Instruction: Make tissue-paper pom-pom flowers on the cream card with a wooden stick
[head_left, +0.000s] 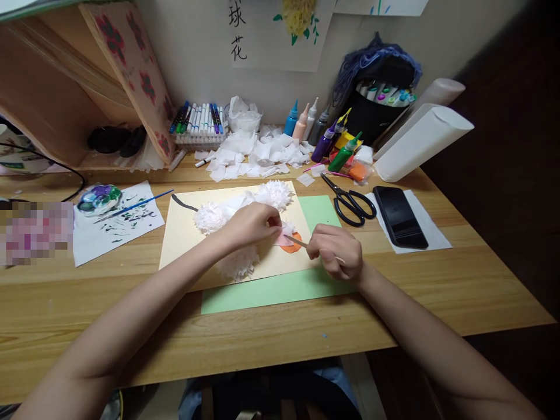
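On a cream sheet [179,248] lie fluffy white tissue-paper pom-poms [210,217], with a dark painted stroke [184,203] at the upper left. My left hand [256,224] is closed in a pinch at the edge of a small piece of tissue paper [284,238], which looks pinkish over an orange patch [294,244]. My right hand [336,252] is wrapped round a thin wooden stick [298,241], its tip touching or just over that tissue piece. My left hand and wrist hide part of the pom-poms.
A green sheet [262,296] lies underneath. Black scissors [352,201] and a phone [400,217] sit to the right. Behind are loose tissue squares [249,154], paint bottles [343,153] and a marker rack [199,125]. A paint-marked paper [118,227] with a brush [135,205] lies left.
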Demonstrator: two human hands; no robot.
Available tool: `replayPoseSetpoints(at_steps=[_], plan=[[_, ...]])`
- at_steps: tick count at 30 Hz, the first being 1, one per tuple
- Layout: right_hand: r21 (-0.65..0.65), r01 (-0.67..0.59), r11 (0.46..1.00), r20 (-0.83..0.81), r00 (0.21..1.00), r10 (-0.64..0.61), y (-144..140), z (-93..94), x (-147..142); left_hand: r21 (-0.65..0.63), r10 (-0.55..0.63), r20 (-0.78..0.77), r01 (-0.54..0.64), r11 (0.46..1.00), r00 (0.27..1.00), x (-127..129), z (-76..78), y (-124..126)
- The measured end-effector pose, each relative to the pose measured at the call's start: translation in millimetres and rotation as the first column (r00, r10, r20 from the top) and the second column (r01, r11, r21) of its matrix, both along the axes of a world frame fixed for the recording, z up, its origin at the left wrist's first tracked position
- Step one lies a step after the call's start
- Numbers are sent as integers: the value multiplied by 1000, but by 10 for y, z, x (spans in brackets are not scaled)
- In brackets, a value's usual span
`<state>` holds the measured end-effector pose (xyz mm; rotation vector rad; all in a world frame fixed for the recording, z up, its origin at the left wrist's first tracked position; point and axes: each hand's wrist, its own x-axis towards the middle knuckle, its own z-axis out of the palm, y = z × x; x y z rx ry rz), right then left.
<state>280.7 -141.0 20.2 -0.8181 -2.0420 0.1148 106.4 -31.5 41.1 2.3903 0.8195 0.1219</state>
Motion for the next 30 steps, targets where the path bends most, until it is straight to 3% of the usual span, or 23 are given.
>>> replayPoseSetpoints(at_steps=[15, 19, 22, 24, 27, 30], plan=[[-127, 121, 984, -34, 991, -126, 33, -44, -17, 11, -1, -5, 2, 1000, 1000, 20, -48, 0], [-336, 286, 897, -161, 921, -354, 41, -69, -45, 12, -7, -30, 8, 1000, 1000, 22, -62, 9], [-459, 307, 833, -238, 862, -449, 40, -86, -52, 24, -18, -28, 19, 1000, 999, 16, -64, 14], [-431, 293, 854, -240, 874, -422, 29, -93, -47, 35, -23, -23, 24, 999, 999, 12, -61, 15], [-277, 243, 930, -223, 925, -308, 9, -96, -38, 59, -23, -29, 24, 998, 999, 12, -58, 13], [-178, 181, 967, -193, 957, -215, 7, -96, -39, 60, -26, -26, 28, 998, 999, 19, -59, 11]])
